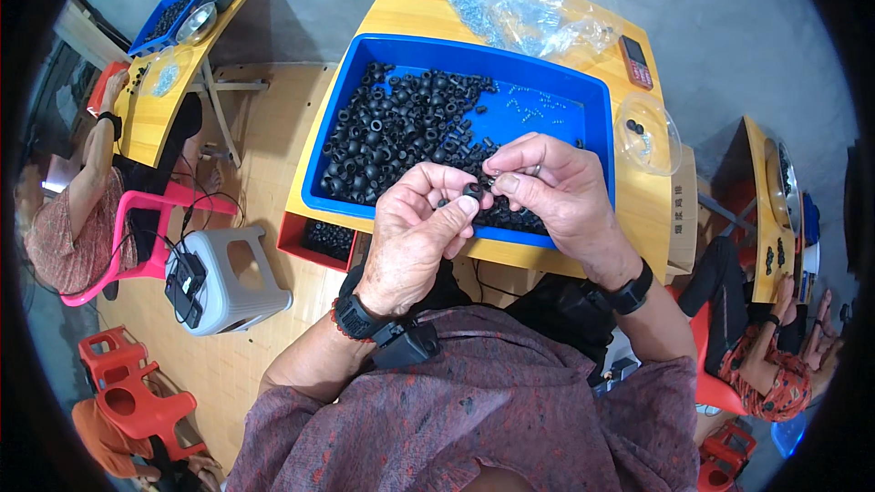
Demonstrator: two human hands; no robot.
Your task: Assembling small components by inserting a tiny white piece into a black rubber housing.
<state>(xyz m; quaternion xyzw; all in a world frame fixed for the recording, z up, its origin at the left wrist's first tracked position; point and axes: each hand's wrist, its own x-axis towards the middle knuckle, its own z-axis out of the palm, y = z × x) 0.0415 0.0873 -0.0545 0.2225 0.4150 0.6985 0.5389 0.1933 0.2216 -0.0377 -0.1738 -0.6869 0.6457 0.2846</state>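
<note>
Over the near edge of a blue plastic tray [597,173], my two hands meet. Between the thumb and fingers of my left hand [410,232] is a small black rounded part [472,190] with a hollow end. My right hand [570,196] is closed in a pinch right beside it; the tiny thing at its fingertips is too small to name. Piled across the tray's left and middle are many similar black parts [392,132]. Small silvery pieces [536,105] lie scattered at its far right.
A clear bag [529,18] of silvery pieces, a red-and-black phone [636,64] and a clear bowl [658,159] share the yellow table [401,0]. Below left are a red bin [293,239] and a grey stool [228,287]. People sit at tables on both sides.
</note>
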